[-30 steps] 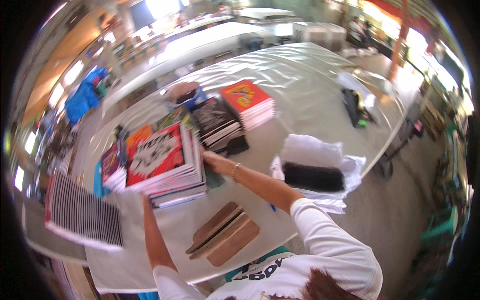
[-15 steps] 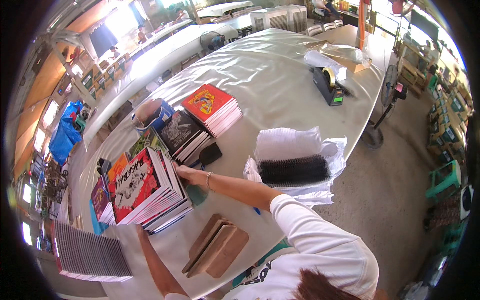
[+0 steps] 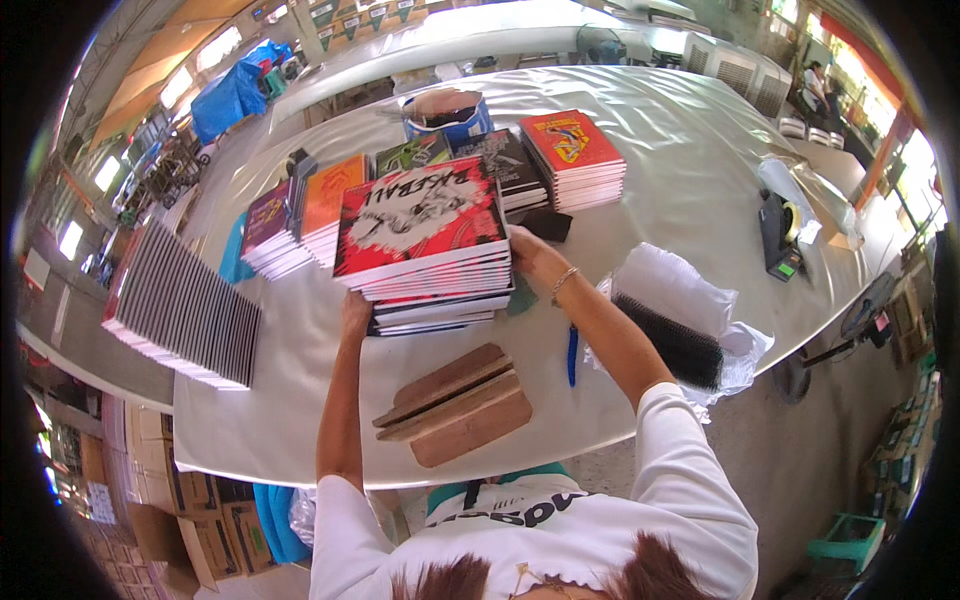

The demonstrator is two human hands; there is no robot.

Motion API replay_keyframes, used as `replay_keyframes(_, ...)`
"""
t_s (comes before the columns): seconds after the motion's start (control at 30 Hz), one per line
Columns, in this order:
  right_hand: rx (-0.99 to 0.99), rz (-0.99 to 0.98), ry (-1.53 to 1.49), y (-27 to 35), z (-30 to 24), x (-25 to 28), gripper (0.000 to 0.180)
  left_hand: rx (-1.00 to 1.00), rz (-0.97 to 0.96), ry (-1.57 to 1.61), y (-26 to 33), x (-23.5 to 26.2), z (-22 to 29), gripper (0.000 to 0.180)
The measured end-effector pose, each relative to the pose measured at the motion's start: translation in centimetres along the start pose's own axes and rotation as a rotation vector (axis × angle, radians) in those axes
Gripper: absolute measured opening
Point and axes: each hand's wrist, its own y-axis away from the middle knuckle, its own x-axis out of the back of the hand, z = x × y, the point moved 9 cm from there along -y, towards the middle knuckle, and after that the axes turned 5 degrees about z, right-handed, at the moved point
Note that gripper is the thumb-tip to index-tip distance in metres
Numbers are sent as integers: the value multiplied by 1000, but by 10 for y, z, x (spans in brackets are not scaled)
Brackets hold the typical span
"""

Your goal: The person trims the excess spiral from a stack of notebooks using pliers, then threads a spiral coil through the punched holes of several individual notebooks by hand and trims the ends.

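A tall stack of books (image 3: 425, 225) with red, black and white covers stands on the table in front of me. My left hand (image 3: 356, 310) is at its near left corner, closed against the lower edges. Against the right side presses my right hand (image 3: 537, 252), its fingertips partly hidden by the stack. The upper books sit slightly offset from the lower ones, whose edges look dark blue and white. Closer to me lies a grooved wooden block (image 3: 460, 405). Just right of the stack is a dark flat object (image 3: 547, 224), its kind unclear.
Behind stand purple books (image 3: 268, 215), orange books (image 3: 335, 185), black books (image 3: 512, 165), red books (image 3: 572, 145) and a blue bucket (image 3: 447, 115). A long book row (image 3: 185, 300) is left. Black binding coils (image 3: 670, 340) on white wrapping and a tape dispenser (image 3: 778, 235) are right.
My view has turned, so the table and stack appear farther right and more upright. Both hands stay on the stack, one at each side.
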Motion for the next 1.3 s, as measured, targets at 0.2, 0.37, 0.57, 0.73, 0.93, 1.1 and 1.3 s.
replay_keyframes(0.2,354,212,287,8,-86,86,32,-9,-61,238,8,-4,97,44)
replay_keyframes(0.37,557,228,542,84,-140,-56,62,-239,73,-119,21,64,15,45)
replay_keyframes(0.57,315,242,891,98,-137,-35,67,-94,187,221,71,98,124,53)
replay_keyframes(0.73,329,114,914,89,-134,-45,36,-27,106,548,148,180,122,56)
replay_keyframes(0.93,682,257,1089,102,-178,-44,27,95,112,810,232,214,101,52)
replay_keyframes(1.1,856,274,619,161,-171,-25,35,143,60,950,270,210,88,54)
replay_keyframes(1.3,619,-229,168,173,-59,4,40,188,105,973,292,203,93,44)
